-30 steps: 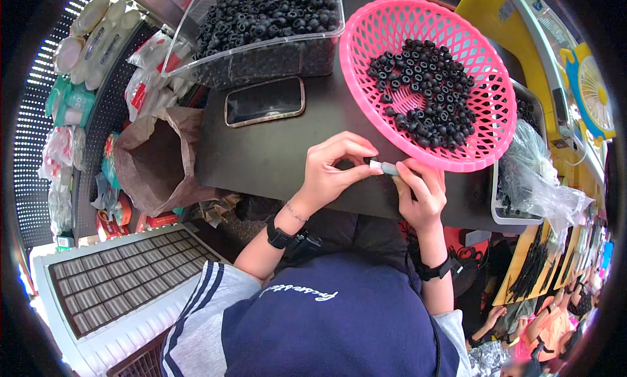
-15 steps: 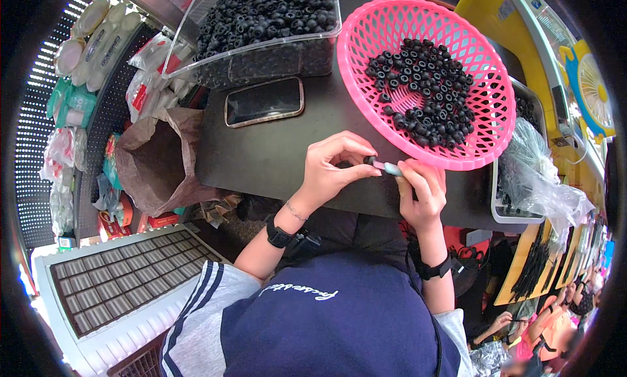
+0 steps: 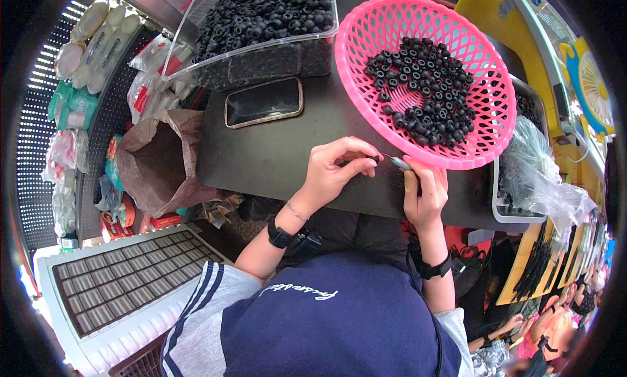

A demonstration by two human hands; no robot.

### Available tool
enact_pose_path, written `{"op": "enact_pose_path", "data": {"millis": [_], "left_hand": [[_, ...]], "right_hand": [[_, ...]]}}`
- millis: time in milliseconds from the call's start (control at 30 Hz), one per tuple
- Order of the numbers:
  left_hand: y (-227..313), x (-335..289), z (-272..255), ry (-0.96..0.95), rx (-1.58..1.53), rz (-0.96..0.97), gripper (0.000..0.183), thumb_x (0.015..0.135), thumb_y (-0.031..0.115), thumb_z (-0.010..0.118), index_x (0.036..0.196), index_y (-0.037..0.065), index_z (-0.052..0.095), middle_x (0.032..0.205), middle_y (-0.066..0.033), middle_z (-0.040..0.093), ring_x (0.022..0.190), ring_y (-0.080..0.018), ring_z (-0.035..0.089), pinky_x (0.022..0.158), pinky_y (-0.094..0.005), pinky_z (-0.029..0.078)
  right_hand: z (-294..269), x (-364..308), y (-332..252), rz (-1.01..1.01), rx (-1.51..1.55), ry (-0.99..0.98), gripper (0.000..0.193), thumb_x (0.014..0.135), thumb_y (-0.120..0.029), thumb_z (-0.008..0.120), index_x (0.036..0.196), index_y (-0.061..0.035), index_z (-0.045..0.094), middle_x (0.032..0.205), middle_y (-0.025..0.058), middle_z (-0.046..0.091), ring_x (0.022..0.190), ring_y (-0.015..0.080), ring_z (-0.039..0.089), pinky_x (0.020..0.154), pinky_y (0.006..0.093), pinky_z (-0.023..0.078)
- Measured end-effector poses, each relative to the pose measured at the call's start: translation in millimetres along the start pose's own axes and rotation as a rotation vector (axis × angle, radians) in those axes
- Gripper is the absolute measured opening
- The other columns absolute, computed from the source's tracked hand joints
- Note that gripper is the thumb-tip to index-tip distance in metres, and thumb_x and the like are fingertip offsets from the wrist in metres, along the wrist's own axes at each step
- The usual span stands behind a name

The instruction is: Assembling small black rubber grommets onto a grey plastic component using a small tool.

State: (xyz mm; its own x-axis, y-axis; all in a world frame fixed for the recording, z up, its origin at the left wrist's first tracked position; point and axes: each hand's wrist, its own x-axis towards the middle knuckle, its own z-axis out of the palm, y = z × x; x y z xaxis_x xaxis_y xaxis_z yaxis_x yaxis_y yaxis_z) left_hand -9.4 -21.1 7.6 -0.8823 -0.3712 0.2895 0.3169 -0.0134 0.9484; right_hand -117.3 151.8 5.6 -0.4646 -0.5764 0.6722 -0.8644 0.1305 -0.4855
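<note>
My left hand (image 3: 334, 168) pinches a small black ring-shaped piece (image 3: 374, 159) between thumb and fingers; most of it is hidden. In my right hand (image 3: 424, 191) is a slim tool with a pale blue-grey handle (image 3: 400, 163) and a thin pointed tip. The tip points left toward the black piece, with a small gap between them. Both hands are just above the dark table, close to the near rim of a pink plastic basket (image 3: 349, 77). Inside the basket lie many loose black pieces (image 3: 428, 83) of the same sort.
A clear plastic bin (image 3: 261, 41) heaped with black pieces stands at the far left of the table (image 3: 268, 148). By it lies a phone (image 3: 264, 103). A brown bag (image 3: 157, 158) gapes open left of the table. A white tray with plastic wrap (image 3: 539, 174) is on the right.
The tool's tip has drawn back from the black piece, opening a gap. My right hand has shifted slightly right, and the left fingers have curled further over the piece.
</note>
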Motion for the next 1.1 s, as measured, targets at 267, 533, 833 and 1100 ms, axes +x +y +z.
{"op": "enact_pose_path", "data": {"millis": [267,533,833,1100], "left_hand": [[-4,1,1,0.035,0.065,0.051,0.034,0.078,-0.005,0.075,0.107,-0.002,0.058,0.103,-0.0159,0.066,0.091,-0.0181,0.067,0.075,-0.0273,0.056],[5,5,1,-0.013,0.261,0.094,0.034,0.072,-0.001,0.080,0.104,0.000,0.069,0.102,-0.0108,0.065,0.088,-0.0142,0.064,0.070,-0.0243,0.053],[5,5,1,-0.008,0.298,0.126,0.028,0.073,0.005,0.081,0.100,0.003,0.071,0.097,-0.0082,0.065,0.079,-0.0125,0.063,0.067,-0.0246,0.053],[5,4,1,-0.023,0.296,0.108,0.025,0.073,0.004,0.081,0.095,0.002,0.069,0.097,-0.0086,0.065,0.082,-0.0130,0.062,0.068,-0.0242,0.051]], "right_hand": [[1,3,-1,0.008,0.041,-0.001,0.022,0.079,0.001,0.068,0.102,-0.0004,0.066,0.088,0.0133,0.068,0.076,0.0295,0.065,0.070,0.0385,0.049],[1,5,-1,-0.014,0.106,-0.043,0.025,0.076,0.002,0.068,0.101,-0.0018,0.066,0.083,0.0116,0.068,0.072,0.0286,0.066,0.066,0.0381,0.050],[2,6,-1,0.005,0.135,-0.061,0.022,0.078,0.001,0.068,0.100,-0.0016,0.066,0.080,0.0116,0.067,0.070,0.0284,0.066,0.062,0.0368,0.049],[2,5,0,0.023,0.176,-0.090,0.022,0.078,0.001,0.068,0.100,-0.0018,0.067,0.076,0.0107,0.066,0.066,0.0276,0.065,0.060,0.0364,0.048]]}}
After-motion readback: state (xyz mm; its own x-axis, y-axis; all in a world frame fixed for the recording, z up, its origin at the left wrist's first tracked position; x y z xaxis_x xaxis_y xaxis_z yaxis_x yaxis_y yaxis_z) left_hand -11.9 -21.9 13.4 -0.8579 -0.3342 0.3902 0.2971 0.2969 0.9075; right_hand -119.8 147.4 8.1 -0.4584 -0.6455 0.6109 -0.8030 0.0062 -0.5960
